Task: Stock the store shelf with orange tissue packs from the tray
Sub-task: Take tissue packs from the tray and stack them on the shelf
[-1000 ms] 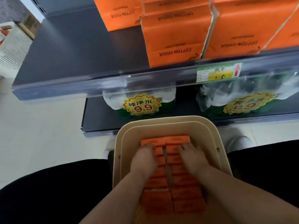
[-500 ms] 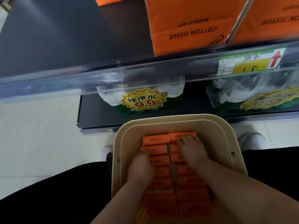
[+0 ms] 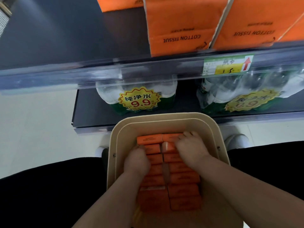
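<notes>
Left grip (image 3: 137, 162) and right grip (image 3: 191, 149) curl onto packs (image 3: 184, 190) filling the tray (image 3: 164, 116) at 6 o'clock; shelf packs (image 3: 181, 22) at 12 o'clock read "COTTON TISSUE".

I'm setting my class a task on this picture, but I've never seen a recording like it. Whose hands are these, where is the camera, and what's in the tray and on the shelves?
There is no machine: a person works with bare hands. The one camera is worn on the head and looks forward and down, so the arms enter from the bottom edge. The left hand and right hand both lie on small orange tissue packs, which sit in two rows in a beige tray. Whether either hand grips a pack, I cannot tell. Beyond is a dark shelf carrying large orange packs marked COTTON TISSUE, with a price tag on its front rail. Below it stand wrapped water bottles with 9.9 stickers.
</notes>
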### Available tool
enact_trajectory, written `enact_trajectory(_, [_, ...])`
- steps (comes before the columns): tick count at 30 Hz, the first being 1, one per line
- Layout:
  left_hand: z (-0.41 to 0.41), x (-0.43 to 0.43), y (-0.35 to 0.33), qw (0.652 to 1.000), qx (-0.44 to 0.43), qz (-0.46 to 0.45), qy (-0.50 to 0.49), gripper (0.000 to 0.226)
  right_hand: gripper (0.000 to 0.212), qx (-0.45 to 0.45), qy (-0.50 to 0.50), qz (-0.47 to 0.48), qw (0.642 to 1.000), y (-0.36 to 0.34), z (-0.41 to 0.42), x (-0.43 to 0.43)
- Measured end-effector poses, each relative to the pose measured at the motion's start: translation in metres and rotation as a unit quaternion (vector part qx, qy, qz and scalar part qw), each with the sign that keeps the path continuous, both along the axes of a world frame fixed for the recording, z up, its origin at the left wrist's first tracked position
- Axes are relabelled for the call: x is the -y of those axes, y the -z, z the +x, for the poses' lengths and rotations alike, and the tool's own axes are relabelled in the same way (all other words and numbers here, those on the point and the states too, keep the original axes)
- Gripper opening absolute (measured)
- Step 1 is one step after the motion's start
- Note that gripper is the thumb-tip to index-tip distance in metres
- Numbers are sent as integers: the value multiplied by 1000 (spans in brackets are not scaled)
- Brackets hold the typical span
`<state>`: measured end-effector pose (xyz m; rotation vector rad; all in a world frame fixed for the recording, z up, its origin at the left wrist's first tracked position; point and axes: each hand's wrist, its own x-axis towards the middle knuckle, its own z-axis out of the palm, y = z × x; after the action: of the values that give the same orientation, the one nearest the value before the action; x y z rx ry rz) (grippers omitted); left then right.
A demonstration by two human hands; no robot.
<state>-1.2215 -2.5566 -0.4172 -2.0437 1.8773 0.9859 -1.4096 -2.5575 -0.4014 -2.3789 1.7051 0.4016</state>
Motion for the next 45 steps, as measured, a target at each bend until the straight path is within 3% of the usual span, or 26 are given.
enact_trajectory(9, [3, -5, -3, 999, 24, 10, 36, 30, 33, 34, 80, 81, 993, 0, 9, -18])
enact_trajectory(15, [0, 10, 16, 994, 53, -17, 97, 28, 54, 70, 106, 106, 986, 14, 11, -18])
enact_trajectory(26, [-3, 21, 52, 944, 166, -36, 283, 34, 56, 74, 126, 84, 986, 23, -2, -33])
enact_trajectory(34, [-18, 30, 49, 916, 191, -60, 346, 32, 59, 56, 136, 115, 982, 20, -2, -30])
enact_trajectory(37, [-18, 23, 37, 923, 180, -62, 335, 33, 55, 61, 141, 113, 982, 15, -2, -26])
enact_trajectory(41, [-11, 22, 6, 958, 126, -61, 249, 38, 49, 67, 146, 106, 981, -2, 3, -24])
enact_trajectory(45, [-8, 21, -40, 968, 103, -109, 200, 36, 46, 70, 139, 60, 986, -31, 7, -23])
